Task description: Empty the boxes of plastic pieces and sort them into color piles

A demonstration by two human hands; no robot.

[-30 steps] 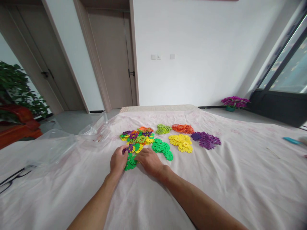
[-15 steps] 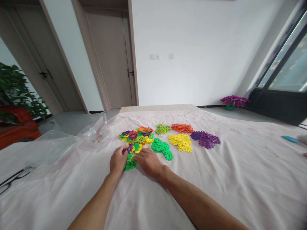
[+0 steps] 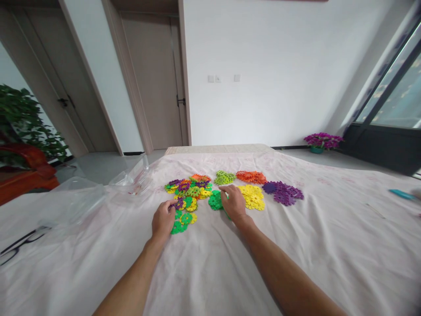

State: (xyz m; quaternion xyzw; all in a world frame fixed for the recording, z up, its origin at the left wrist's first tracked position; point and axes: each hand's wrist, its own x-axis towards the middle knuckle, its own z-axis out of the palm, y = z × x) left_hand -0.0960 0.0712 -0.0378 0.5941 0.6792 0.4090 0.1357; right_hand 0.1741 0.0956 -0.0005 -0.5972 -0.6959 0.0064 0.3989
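Flower-shaped plastic snowflake discs lie in colour groups on the cloth. My left hand rests at the near left side of the mixed pile, its fingers closed on the edge of a purple snowflake disc. Green and yellow discs spread just right of that hand. Over the green pile is my right hand, index finger and thumb apart and pointing left. It covers part of the green discs, and I see nothing held in it.
Beyond lie lime discs, orange discs, yellow discs and purple discs. Clear plastic containers and eyeglasses are at left. A blue object lies far right on the pink-white cloth.
My right hand has moved right, from the near green and yellow discs to the green pile, uncovering those discs. My left hand has stayed at the mixed pile.
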